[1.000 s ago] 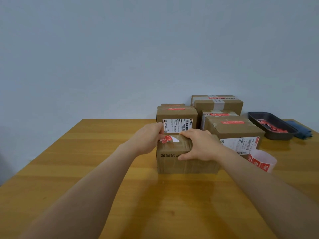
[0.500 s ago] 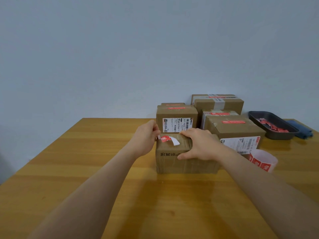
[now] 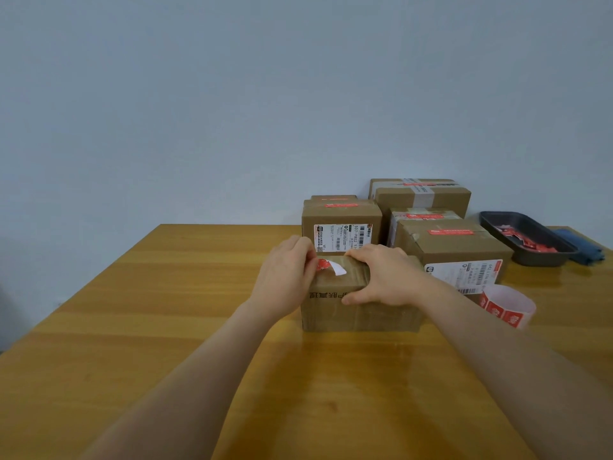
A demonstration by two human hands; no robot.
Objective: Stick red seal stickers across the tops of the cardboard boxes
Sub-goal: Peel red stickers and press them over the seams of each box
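Soft, even light — wide-angle edge stretch

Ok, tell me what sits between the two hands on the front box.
In the head view, a half-peeled red seal sticker with its white backing curling lies on the front box, between the left hand and right hand.
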